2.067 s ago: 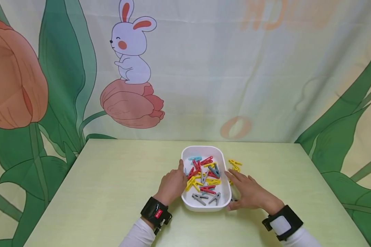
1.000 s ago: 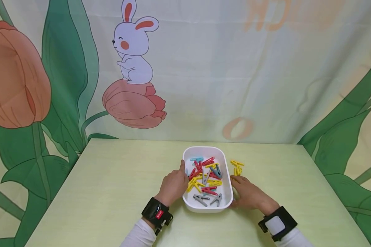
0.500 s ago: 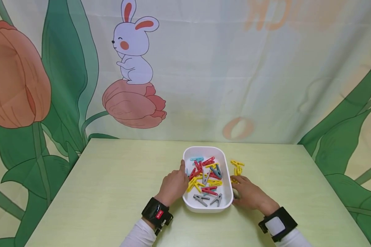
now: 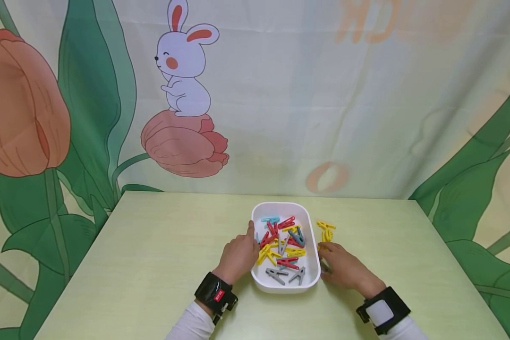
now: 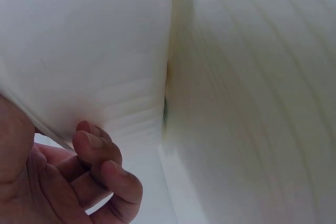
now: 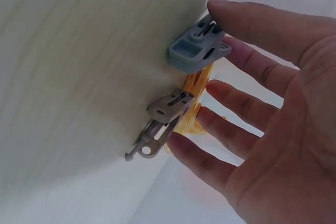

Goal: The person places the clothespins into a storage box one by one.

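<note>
A white plastic basket (image 4: 282, 288) holds red, yellow, blue and grey clothespins (image 4: 280, 243). My left hand (image 4: 238, 255) grips its left side at the rim; in the left wrist view the curled fingers (image 5: 113, 177) lie against the outer wall, and the thumb is hidden. Beside the basket's right wall, my right hand (image 4: 344, 267) pinches a blue-grey clothespin (image 6: 194, 48) between thumb and index finger. Under the other fingertips lies a grey clothespin (image 6: 168, 108), with a yellow clothespin (image 6: 197, 85) just behind it.
Several yellow clothespins (image 4: 326, 229) lie on the pale table (image 4: 174, 245) beyond my right hand, right of the basket. A printed curtain (image 4: 272, 104) with a rabbit and tulips hangs behind the table's far edge.
My right hand's spread fingers have drawn together low beside the basket, onto the blue-grey clothespin. My left hand stays at the basket's left side. The head view has shifted slightly.
</note>
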The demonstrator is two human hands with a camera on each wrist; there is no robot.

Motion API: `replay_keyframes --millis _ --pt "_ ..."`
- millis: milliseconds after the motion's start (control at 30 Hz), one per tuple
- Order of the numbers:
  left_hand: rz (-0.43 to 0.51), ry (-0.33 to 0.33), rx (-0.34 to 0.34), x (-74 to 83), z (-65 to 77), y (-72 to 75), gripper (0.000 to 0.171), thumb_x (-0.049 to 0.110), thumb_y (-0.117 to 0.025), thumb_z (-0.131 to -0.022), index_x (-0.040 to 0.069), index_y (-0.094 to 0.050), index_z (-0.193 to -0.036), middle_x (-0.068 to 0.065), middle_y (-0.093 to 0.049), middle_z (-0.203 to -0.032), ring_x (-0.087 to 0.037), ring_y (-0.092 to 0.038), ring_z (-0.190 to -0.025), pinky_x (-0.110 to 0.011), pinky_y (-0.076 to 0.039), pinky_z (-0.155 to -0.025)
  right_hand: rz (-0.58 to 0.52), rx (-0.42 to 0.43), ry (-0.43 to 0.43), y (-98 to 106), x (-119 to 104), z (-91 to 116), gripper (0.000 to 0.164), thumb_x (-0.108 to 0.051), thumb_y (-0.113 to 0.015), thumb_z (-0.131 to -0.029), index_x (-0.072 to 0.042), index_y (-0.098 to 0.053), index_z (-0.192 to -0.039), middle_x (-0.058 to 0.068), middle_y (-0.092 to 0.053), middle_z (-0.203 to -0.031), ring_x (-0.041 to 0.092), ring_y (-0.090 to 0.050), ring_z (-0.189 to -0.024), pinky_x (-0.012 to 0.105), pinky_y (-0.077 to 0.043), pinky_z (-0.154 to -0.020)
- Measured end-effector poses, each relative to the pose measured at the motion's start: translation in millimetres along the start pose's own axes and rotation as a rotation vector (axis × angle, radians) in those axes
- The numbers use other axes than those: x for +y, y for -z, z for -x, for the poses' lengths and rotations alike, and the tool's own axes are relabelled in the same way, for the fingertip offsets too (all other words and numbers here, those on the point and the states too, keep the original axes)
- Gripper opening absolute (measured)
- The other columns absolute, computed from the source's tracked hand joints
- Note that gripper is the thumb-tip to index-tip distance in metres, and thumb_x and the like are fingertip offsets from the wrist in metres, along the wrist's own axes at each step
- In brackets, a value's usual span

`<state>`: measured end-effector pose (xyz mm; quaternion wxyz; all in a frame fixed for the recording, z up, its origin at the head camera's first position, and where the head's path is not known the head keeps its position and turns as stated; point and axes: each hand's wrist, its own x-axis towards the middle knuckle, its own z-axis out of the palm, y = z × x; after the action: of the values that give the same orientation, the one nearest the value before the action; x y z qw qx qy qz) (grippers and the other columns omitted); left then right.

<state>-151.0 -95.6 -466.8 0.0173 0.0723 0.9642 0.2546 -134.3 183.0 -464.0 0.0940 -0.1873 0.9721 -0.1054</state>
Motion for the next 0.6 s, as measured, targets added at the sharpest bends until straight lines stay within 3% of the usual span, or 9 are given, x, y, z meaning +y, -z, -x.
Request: replay_keyframes --millis 200,600 --pt "-0.007 -0.009 0.009 0.1 1.5 0.4 0.061 0.021 -0.052 -0.100 -0.003 -0.029 -0.152 -0.003 -0.049 -0.058 -0.017 -0.046 -0.050 -0.029 -0.031 -0.048 -0.015 0.062 0.024 3 2 2 0.025 -0.015 -0.077 -0.083 -0.015 -0.064 -0.105 0.016 -0.055 -0.137 0.037 -0.050 -0.130 0.053 -0.043 -0.105" --pt "-0.018 -0.013 0.002 0.2 1.5 1.0 0.062 0.021 -0.053 -0.100 -0.002 -0.030 -0.152 -0.002 -0.046 -0.058 -0.017 -0.045 -0.049 -0.028 -0.030 -0.047 0.002 0.130 0.006 12 7 2 0.033 -0.008 -0.077 -0.080 -0.010 -0.066 -0.111 0.005 -0.064 -0.107 0.020 -0.061 -0.097 0.042 -0.052 -0.087"
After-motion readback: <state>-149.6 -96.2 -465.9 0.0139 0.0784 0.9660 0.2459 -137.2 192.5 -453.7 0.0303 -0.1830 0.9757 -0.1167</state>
